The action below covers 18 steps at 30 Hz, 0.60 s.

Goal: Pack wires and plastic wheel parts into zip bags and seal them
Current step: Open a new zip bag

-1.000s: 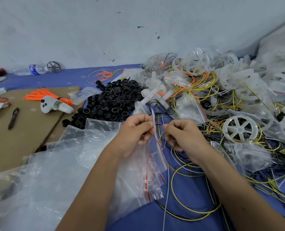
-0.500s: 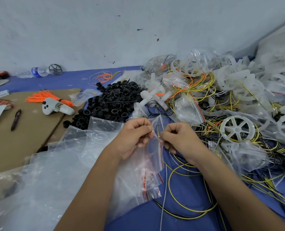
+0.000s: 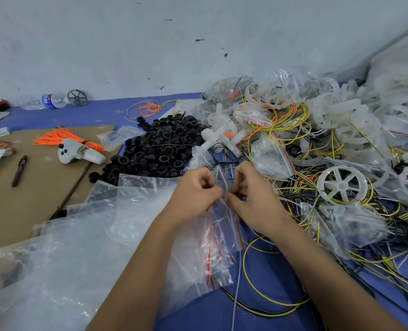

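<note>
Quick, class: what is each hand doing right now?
Left hand: pinching the zip bag.
Right hand: pinching the same bag.

We see a pale, whitish wall (image 3: 150, 44) across the back, scuffed and dotted with small dark marks. Below it spreads a blue cloth surface (image 3: 83, 115). On the left lies a flat sheet of brown cardboard (image 3: 31, 199). At the far right a whitish, draped mass (image 3: 398, 63) slopes up against the wall. The light is soft and even, with no hard shadows.
</note>
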### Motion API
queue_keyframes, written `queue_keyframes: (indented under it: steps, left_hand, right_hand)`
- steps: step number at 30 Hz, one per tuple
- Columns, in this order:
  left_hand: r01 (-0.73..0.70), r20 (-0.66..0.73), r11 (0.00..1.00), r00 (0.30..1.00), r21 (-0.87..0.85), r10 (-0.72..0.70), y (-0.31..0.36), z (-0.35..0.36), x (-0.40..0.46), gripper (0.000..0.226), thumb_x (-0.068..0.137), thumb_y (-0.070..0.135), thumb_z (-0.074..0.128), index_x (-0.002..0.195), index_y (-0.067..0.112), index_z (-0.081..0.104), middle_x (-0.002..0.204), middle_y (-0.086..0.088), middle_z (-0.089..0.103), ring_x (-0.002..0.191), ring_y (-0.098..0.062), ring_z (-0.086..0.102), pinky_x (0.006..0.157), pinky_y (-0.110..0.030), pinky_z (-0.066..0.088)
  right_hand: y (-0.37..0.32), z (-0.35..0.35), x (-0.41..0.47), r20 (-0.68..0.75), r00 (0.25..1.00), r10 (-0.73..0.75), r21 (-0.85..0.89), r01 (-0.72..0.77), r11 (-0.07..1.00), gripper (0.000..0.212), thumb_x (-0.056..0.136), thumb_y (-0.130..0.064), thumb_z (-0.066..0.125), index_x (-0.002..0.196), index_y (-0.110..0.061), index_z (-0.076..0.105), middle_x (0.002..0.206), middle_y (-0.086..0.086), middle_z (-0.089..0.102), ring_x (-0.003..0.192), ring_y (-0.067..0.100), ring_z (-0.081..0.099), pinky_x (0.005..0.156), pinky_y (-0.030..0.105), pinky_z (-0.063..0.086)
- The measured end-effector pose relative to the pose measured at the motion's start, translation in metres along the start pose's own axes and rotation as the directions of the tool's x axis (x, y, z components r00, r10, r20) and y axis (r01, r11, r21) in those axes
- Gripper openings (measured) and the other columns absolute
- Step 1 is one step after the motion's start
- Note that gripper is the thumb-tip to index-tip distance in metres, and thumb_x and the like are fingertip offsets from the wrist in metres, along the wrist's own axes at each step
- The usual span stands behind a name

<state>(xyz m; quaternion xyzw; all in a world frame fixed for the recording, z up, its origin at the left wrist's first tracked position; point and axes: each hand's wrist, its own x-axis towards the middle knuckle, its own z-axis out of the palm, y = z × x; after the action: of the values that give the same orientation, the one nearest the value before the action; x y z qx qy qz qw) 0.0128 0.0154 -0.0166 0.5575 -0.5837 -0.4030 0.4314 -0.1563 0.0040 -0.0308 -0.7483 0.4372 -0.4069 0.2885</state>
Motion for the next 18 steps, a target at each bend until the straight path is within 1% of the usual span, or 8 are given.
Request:
queue_keyframes:
  steps: [3, 6, 9, 12, 14, 15, 16, 18]
  left_hand:
    - [0.006, 0.008, 0.949, 1.0, -0.314, -0.003, 0.009, -0.023, -0.002, 0.028, 0.083, -0.007, 0.053, 0.067, 0.015, 0.048, 0.047, 0.001, 0.047, 0.031, -0.006, 0.031, 0.035, -0.01, 0.022]
    - [0.023, 0.077, 0.783, 0.997, -0.621, 0.032, 0.011, -0.055, -0.004, 0.018, 0.079, -0.001, 0.048, 0.072, 0.015, 0.043, 0.052, 0.0, 0.037, 0.032, 0.0, 0.022, 0.03, -0.008, 0.02]
    - [0.033, 0.082, 0.705, 0.996, -0.709, 0.036, 0.009, -0.06, -0.007, 0.02, 0.081, 0.004, 0.05, 0.067, 0.018, 0.045, 0.051, 0.002, 0.033, 0.031, 0.0, 0.022, 0.027, -0.011, 0.019]
    - [0.003, 0.04, 0.638, 0.998, -0.77, 0.044, 0.01, -0.057, -0.007, 0.026, 0.089, 0.012, 0.051, 0.069, 0.02, 0.037, 0.052, 0.005, 0.032, 0.035, -0.003, 0.024, 0.031, -0.016, 0.018]
    - [-0.066, -0.098, 0.579, 0.995, -0.812, -0.024, 0.013, -0.059, -0.003, 0.026, 0.093, 0.015, 0.043, 0.069, 0.019, 0.033, 0.052, 0.004, 0.027, 0.039, -0.008, 0.021, 0.034, -0.02, 0.017]
    - [-0.121, -0.214, 0.587, 0.972, -0.8, -0.092, 0.013, -0.059, -0.001, 0.028, 0.093, 0.014, 0.041, 0.067, 0.019, 0.033, 0.052, 0.003, 0.026, 0.039, -0.01, 0.018, 0.036, -0.022, 0.015]
    - [-0.165, -0.336, 0.622, 0.927, -0.765, -0.167, 0.013, -0.059, 0.0, 0.03, 0.092, 0.012, 0.04, 0.065, 0.019, 0.032, 0.051, 0.002, 0.025, 0.04, -0.012, 0.016, 0.038, -0.022, 0.013]
    - [-0.181, -0.545, 0.714, 0.775, -0.677, -0.32, 0.012, -0.057, 0.002, 0.036, 0.092, 0.008, 0.042, 0.061, 0.019, 0.029, 0.051, 0.001, 0.025, 0.043, -0.015, 0.015, 0.045, -0.027, 0.011]
  right_hand:
    - [0.003, -0.005, 0.001, -0.011, 1.0, -0.001, -0.044, 0.0, 0.999, 0.043, 0.081, -0.003, 0.072, 0.085, -0.03, 0.038, 0.069, -0.004, 0.058, 0.062, 0.02, 0.059, 0.06, 0.042, 0.053]
    - [0.001, -0.008, 0.003, -0.041, 0.998, -0.042, -0.128, 0.036, 0.991, 0.045, 0.079, -0.003, 0.076, 0.082, -0.029, 0.039, 0.071, -0.005, 0.056, 0.061, 0.011, 0.053, 0.057, 0.029, 0.047]
    - [-0.009, -0.002, 0.001, 0.02, 0.991, -0.129, -0.215, 0.13, 0.968, 0.042, 0.077, -0.002, 0.075, 0.082, -0.026, 0.041, 0.074, -0.007, 0.057, 0.067, 0.01, 0.053, 0.058, 0.034, 0.046]
    - [-0.016, 0.005, -0.002, 0.134, 0.987, -0.085, -0.092, 0.098, 0.991, 0.046, 0.077, 0.0, 0.076, 0.081, -0.028, 0.04, 0.076, -0.005, 0.063, 0.066, 0.014, 0.059, 0.062, 0.036, 0.05]
    - [-0.021, 0.008, 0.001, 0.197, 0.979, -0.06, -0.003, 0.062, 0.998, 0.046, 0.075, 0.004, 0.077, 0.081, -0.026, 0.043, 0.077, -0.004, 0.068, 0.066, 0.017, 0.062, 0.066, 0.039, 0.053]
    - [-0.023, 0.01, 0.003, 0.221, 0.974, -0.053, 0.039, 0.045, 0.998, 0.044, 0.075, 0.005, 0.077, 0.082, -0.023, 0.044, 0.078, -0.003, 0.07, 0.068, 0.02, 0.064, 0.067, 0.041, 0.055]
    - [-0.025, 0.012, 0.006, 0.237, 0.97, -0.048, 0.073, 0.031, 0.997, 0.04, 0.076, 0.006, 0.076, 0.082, -0.02, 0.046, 0.079, -0.001, 0.071, 0.069, 0.023, 0.066, 0.068, 0.042, 0.056]
    - [-0.029, 0.016, 0.013, 0.232, 0.972, -0.049, 0.084, 0.03, 0.996, 0.03, 0.08, 0.006, 0.072, 0.084, -0.014, 0.05, 0.078, 0.002, 0.072, 0.071, 0.026, 0.067, 0.069, 0.044, 0.056]
